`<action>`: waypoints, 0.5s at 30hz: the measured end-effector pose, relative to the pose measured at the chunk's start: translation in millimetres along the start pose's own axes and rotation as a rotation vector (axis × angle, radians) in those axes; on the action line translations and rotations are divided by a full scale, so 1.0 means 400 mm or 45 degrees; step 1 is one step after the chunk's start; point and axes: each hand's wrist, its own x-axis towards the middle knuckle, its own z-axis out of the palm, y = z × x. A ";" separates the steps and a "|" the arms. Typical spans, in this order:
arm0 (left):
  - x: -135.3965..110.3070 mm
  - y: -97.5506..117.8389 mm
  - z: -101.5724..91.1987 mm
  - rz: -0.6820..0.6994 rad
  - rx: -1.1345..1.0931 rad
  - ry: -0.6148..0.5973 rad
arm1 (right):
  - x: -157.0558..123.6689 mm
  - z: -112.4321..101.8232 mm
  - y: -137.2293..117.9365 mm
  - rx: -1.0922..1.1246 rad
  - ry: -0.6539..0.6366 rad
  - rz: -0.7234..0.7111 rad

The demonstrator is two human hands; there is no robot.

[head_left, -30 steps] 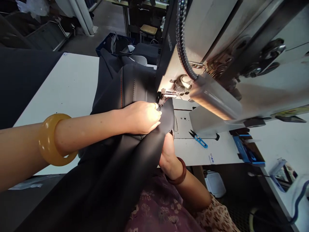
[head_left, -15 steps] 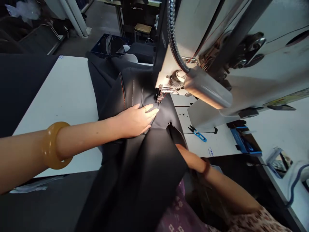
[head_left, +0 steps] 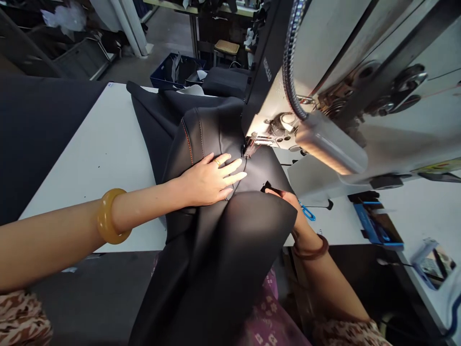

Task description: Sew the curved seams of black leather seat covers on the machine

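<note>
A black leather-like cover with orange and pale stitched seams lies under the presser foot of a sewing machine. My left hand rests flat on the cover, fingers spread, just left of the foot. At the cover's right edge, my right hand grips the material near a notch; a fold hides part of its fingers. Behind that hand, the blue thread snips lie partly covered on the white tabletop. The cover's loose front part hangs over the table edge toward my lap.
The machine's lamp hangs low to the right of the needle area. A blue open box sits on the right of the table. Beyond the table are a blue bin and a stool. Dark material covers the left side.
My right hand has come up from beneath the cover's fold to its right edge, now partly covering the snips. My left hand stays on the cover, its fingers spread wider. The view has shifted.
</note>
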 end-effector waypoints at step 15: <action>0.041 -0.025 -0.012 -0.062 -0.070 0.012 | 0.074 0.001 -0.079 0.137 -0.019 0.040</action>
